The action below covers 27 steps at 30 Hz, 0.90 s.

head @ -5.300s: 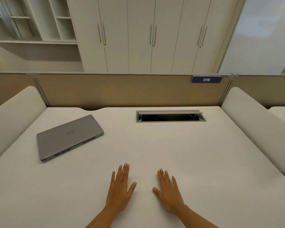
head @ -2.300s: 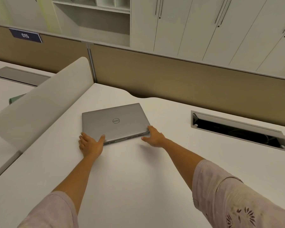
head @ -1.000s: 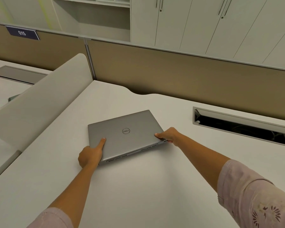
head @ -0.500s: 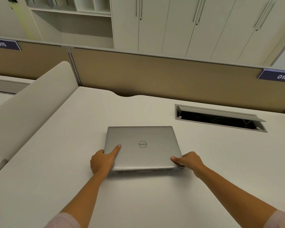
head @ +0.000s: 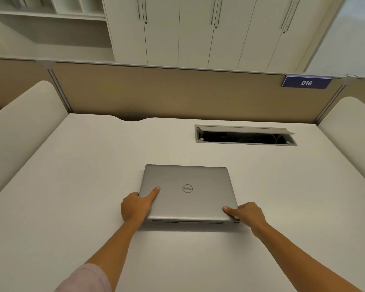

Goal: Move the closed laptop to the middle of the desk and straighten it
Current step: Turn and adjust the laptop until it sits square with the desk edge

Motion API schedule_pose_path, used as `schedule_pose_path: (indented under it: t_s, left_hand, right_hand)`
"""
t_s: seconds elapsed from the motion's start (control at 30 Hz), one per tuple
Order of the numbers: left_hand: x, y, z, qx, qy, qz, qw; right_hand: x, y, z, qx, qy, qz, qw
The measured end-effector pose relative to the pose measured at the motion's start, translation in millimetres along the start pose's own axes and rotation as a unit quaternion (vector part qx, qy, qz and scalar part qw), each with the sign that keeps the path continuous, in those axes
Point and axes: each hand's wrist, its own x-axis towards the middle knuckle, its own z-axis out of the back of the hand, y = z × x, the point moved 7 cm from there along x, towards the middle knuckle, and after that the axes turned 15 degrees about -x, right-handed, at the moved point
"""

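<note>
A closed silver laptop [head: 196, 199] with a round logo on its lid lies flat near the middle of the white desk [head: 72, 197], its edges roughly parallel to the desk's back panel. My left hand [head: 137, 205] grips its near left corner, thumb on the lid. My right hand [head: 246, 213] holds the near right corner, thumb on the lid and fingers under the edge. The vented hinge side faces me.
An open cable tray slot [head: 244, 136] is set into the desk behind and right of the laptop. Rounded white side dividers stand at the left [head: 23, 127] and right [head: 350, 131]. A tan back panel [head: 167, 93] carries a blue "016" tag [head: 306, 82].
Both hands took hold of the laptop at the desk's back left and carried it right and toward me. It turned from skewed to square. In the last half second it shifted a little further right.
</note>
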Motion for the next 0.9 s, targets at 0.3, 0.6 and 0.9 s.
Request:
schedule_pose_path:
  t_s: [0.3, 0.6, 0.9]
  left_hand:
    - [-19, -10, -26, 0.034, 0.015, -0.028, 0.999]
    - [-23, -18, -39, 0.126, -0.003, -0.112, 0.986]
    - [-28, -31, -42, 0.29, -0.013, -0.131, 0.948]
  right_hand:
    - [-14, -40, 7, 0.008, -0.014, -0.021, 1.0]
    - [-17, -52, 6, 0.029, 0.011, 0.01, 0.999]
    - [-26, -50, 4, -0.011, -0.013, 0.086, 0.996]
